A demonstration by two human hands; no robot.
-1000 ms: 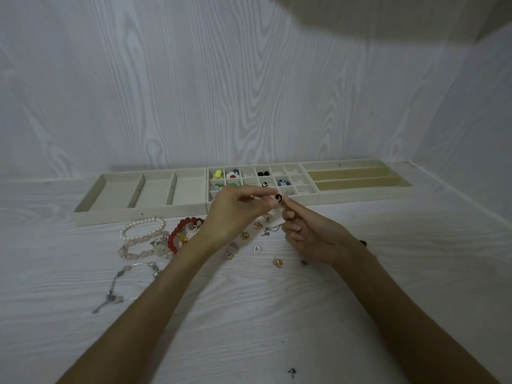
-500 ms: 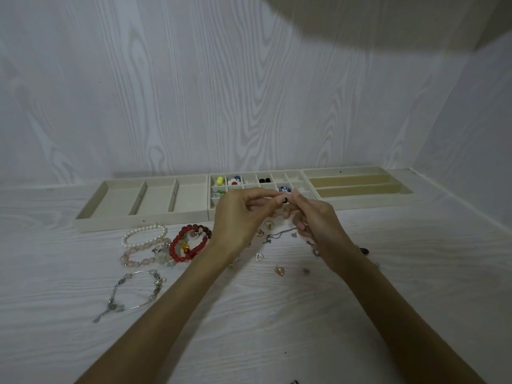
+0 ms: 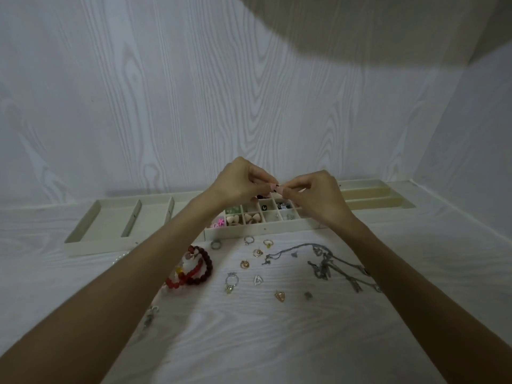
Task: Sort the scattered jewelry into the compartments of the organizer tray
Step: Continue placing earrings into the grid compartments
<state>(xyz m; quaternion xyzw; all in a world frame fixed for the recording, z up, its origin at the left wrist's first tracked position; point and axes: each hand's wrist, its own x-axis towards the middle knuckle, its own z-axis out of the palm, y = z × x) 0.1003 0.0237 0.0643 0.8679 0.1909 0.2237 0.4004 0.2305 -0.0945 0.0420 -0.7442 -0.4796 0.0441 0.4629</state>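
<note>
Now both hands meet over the small compartments.

Nearest you, at lower centre, loose rings and pendants [image 3: 231, 281], a red bead bracelet [image 3: 198, 268] and tangled chains [image 3: 327, 261] wait on the counter [image 3: 263, 342]. Further up, your left hand [image 3: 241, 181] and right hand [image 3: 315, 194], apart a second ago, have risen and closed together, each pinching one tiny dark piece [image 3: 277, 188] above the organizer tray [image 3: 116, 217] at mid-frame. You probably are fastening it before dropping it in.
</note>
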